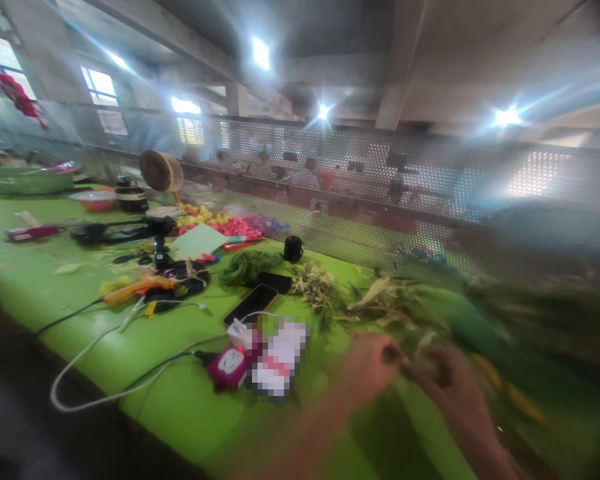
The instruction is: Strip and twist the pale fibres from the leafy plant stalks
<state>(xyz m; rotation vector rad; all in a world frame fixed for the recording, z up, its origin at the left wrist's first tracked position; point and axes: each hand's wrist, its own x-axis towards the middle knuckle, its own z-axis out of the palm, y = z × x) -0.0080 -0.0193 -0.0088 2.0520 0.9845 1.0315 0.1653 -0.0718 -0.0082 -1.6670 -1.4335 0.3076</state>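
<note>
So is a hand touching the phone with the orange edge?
No, the left hand and right hand are both well to the right of the phone.

- Worktop [205, 423]: bright green
- Leafy stalks [380, 294]: pale straw and green
- Small box [230, 363]: magenta with a white panel
- Looped cable [53, 388]: white
- Phone [251, 305]: black, orange-edged
- Petal heap [244, 229]: yellow, pink, purple
- Mesh partition [340, 233]: grey, dotted with rows of holes

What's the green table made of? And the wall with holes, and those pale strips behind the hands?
Table: maybe plastic-coated; its smooth green top shines softly.
Wall: probably thin metal, greyish, with neat rows of small holes.
Pale strips: perhaps dried plant, dull and straw-coloured, but blur leaves paper or cloth possible.
</note>
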